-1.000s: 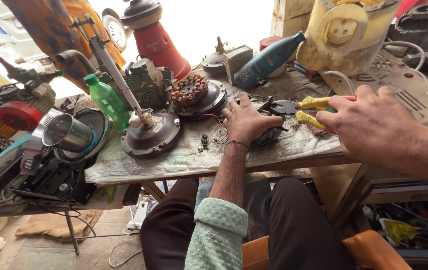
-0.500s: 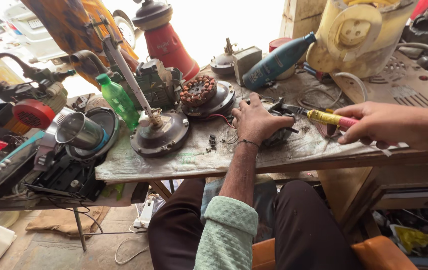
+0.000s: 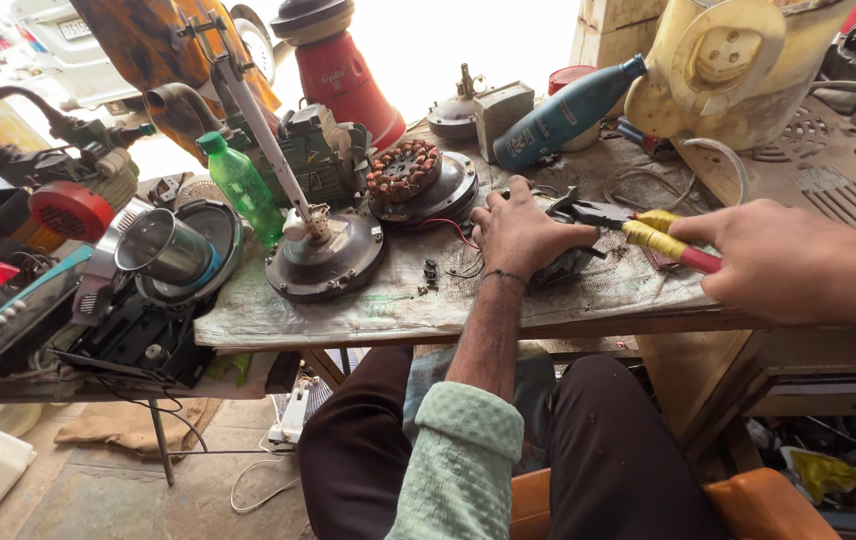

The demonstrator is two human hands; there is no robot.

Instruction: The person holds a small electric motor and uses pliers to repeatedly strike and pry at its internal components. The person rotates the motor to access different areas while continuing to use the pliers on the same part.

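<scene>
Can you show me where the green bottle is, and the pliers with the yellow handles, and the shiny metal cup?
green bottle [image 3: 245,190], head view, on its body.
pliers [image 3: 648,233], head view, on a yellow handle, held by the right hand [image 3: 778,262].
metal cup [image 3: 160,247], head view, on its side.

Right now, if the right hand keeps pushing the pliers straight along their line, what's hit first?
Likely the left hand: the pliers in the right hand point left at it, tips seemingly at its fingers; depth unclear.

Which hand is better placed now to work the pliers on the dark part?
Right, probably. The right hand grips the yellow-handled pliers, whose jaws point at the dark part; the left hand rests on that part.
</scene>
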